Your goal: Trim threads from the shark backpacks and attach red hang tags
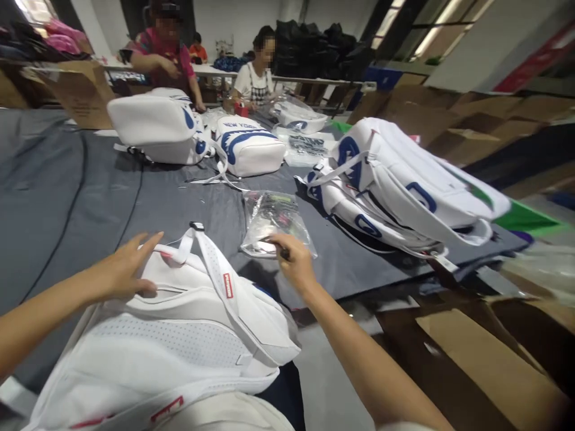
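Observation:
A white backpack (179, 341) lies back-side up in front of me, its shoulder straps on top and a red tag on one strap. My left hand (123, 269) rests on its upper edge with the fingers spread. My right hand (291, 260) reaches to a clear plastic bag (274, 218) of small items on the grey table cover (67, 197). The fingertips pinch at the bag's near edge, with something small and dark between them.
Several more white backpacks with blue print lie on the table, one pile at right (395, 191) and others at the back (157, 126). Two people work at the far end. Cardboard boxes (485, 353) stand at right and back left.

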### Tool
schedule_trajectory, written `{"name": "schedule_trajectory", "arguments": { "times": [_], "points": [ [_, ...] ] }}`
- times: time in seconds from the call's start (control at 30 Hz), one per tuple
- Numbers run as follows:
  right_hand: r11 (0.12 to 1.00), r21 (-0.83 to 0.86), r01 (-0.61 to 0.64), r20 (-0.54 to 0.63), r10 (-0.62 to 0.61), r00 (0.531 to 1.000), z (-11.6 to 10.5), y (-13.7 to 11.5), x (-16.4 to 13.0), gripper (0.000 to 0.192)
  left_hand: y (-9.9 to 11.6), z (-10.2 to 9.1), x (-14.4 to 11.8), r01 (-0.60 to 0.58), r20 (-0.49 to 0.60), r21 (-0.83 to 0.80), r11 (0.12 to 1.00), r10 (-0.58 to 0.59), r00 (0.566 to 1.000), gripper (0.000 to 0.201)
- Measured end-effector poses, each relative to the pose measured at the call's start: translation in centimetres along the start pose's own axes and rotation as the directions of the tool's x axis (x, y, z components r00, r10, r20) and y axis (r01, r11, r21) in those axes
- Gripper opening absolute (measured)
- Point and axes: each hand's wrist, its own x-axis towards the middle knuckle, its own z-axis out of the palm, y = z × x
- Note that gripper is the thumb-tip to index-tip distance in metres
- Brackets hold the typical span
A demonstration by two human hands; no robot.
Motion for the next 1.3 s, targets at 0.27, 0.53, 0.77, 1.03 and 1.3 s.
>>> {"name": "schedule_trajectory", "arguments": {
  "times": [0.27, 0.53, 0.77, 1.03, 1.3],
  "points": [
    [0.726, 0.438, 0.530, -0.200, -0.496, 0.845, -3.6, -11.7, -0.9, 0.034, 10.2, -1.6, -4.1, -0.285, -0.235, -0.834, 0.473, 0.163, 0.958, 0.045],
    [0.763, 0.606, 0.223, 0.031, -0.303, 0.953, -2.9, -14.7, 0.1, 0.017, 8.9, 0.6, -6.6, -0.403, -0.508, -0.713, 0.574, -0.026, 0.861, 0.009],
    [0.865, 0.434, 0.252, 0.105, -0.327, 0.939, 0.3, -16.2, 2.1, 0.029, 3.9, 3.6, -11.1, -0.150, -0.676, -0.430, 0.890, -0.207, 0.708, 0.053],
    [0.900, 0.063, 0.432, 0.745, -0.330, 0.580, 3.9, -20.6, 4.8, 0.028, 0.8, 7.4, -12.1, 0.242, -0.248, -0.495, 0.834, -0.403, 0.881, 0.065],
    [0.845, -0.031, 0.533, 0.803, -0.297, 0.517, 3.1, -22.5, 5.3, 0.027, 0.5, 8.6, -11.9, 0.188, -0.340, -0.446, 0.875, -0.360, 0.869, 0.064]
  ]
}}
